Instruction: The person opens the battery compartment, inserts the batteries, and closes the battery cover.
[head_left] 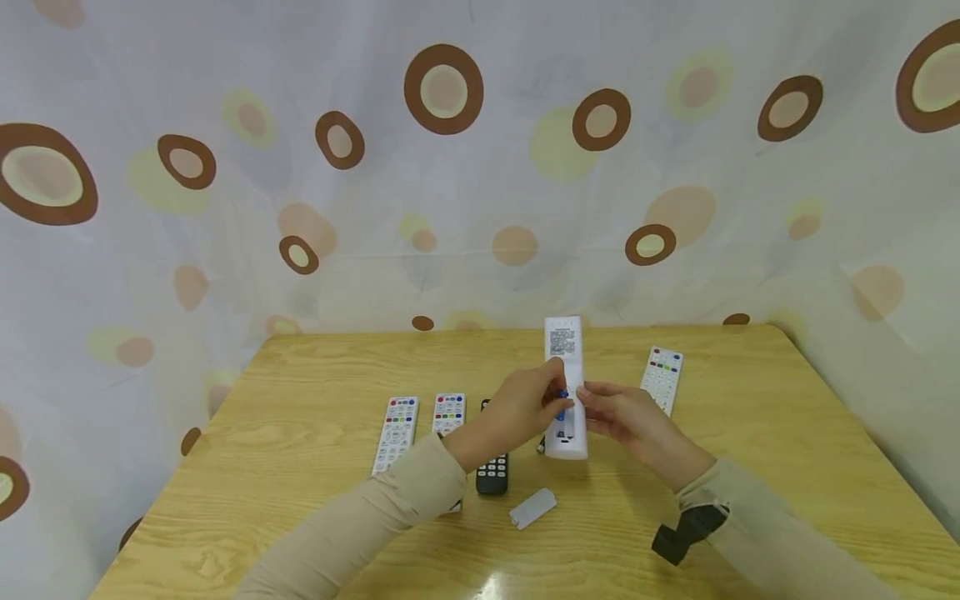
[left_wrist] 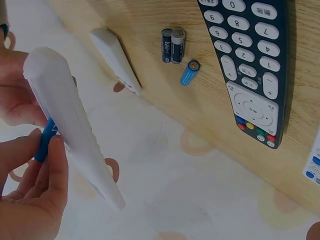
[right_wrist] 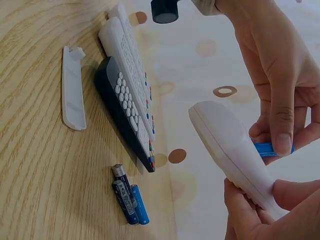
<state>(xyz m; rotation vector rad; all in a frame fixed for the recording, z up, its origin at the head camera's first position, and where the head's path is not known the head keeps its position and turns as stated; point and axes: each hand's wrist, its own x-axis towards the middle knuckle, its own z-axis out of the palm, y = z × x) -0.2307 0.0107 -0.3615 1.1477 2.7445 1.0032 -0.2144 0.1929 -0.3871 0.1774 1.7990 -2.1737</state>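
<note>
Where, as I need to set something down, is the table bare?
Bare patches: the table left of the leftmost white remote, and right of the rightmost white remote; sleeves cross the near side. Crowded: the middle, with the black remote, loose batteries and battery cover near the held remote.

In the head view, the left hand [head_left: 521,410] partly covers its pinched blue battery [head_left: 561,410]; its wrist and beige sleeve [head_left: 420,492] hide the middles of a black remote [head_left: 492,479] and a white remote [head_left: 450,408]. Label print [head_left: 562,342] on the held remote [head_left: 574,373] is too small to read. The left wrist view's top edge crops the black remote.
</note>
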